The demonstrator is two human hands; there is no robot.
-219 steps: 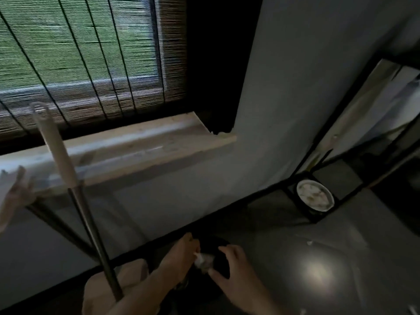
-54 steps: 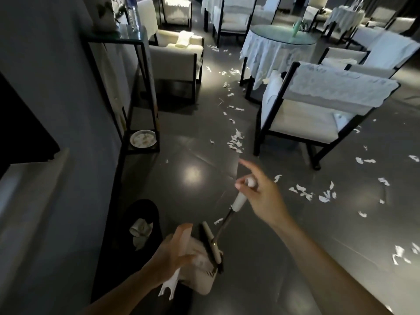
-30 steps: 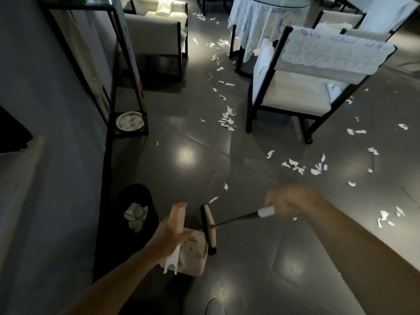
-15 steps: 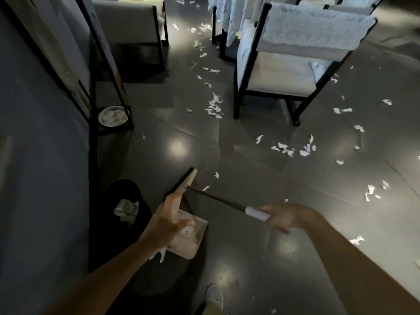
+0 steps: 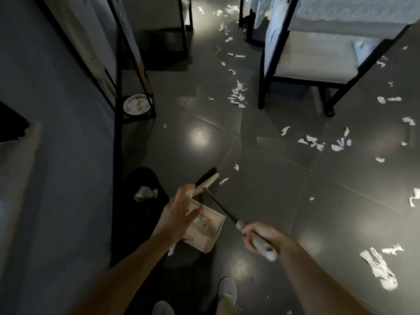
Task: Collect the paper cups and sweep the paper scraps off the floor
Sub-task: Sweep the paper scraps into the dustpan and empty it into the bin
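White paper scraps are all over this dark, glossy floor. A trail runs up the centre of the frame past the chair at upper right, more are scattered down the right side, and 1 big crumpled piece lies at lower right. Now the tools. The right hand, low and right of centre, has its fingers closed tight round the white grip of the broom. The dark shaft angles up and left, which puts the head right beside 2 small bits, the nearest targets by my reading. The left hand, just left of centre, is wrapped round the upright handle of the dustpan, thumb out across it. The pan hangs below the hand, mouth toward the broom, though I can't tell if it touches the floor. Broom in 1 hand and pan in the other looks like a way to flick scraps straight in. A black bin stands just left of the pan against the wall, handy for emptying. It already holds a crumpled white wad, possibly a cup. With this much paper out, I'd say the sweeping has barely begun.
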